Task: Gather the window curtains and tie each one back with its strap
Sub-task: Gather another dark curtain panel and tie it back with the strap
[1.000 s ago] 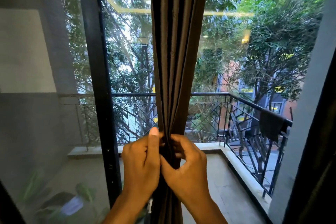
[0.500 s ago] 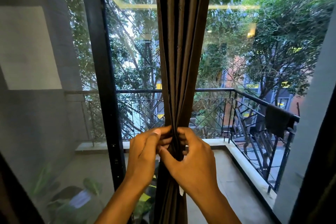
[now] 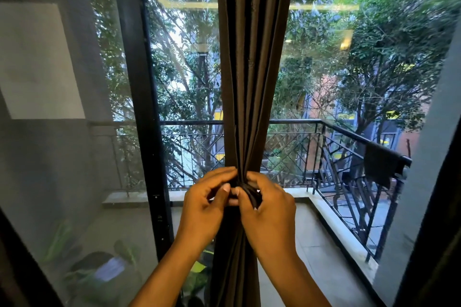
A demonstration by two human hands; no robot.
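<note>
Both hands, left hand (image 3: 203,209) and right hand (image 3: 270,214), pinch the dark strap (image 3: 250,193) round the gathered dark brown fabric curtain (image 3: 249,82) at centre frame.

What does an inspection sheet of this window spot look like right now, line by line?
Surface: nothing seen; the work is at the glass window.
Job's things: dark brown fabric curtain gathered into a narrow bundle; dark strap at its waist.
Clutter: dark cloth hangs on the black metal balcony railing.
Grip: left hand and right hand both pinch the strap at the bundle.
Cables: nothing seen.
Surroundings: black window frame, green trees outside.
</note>
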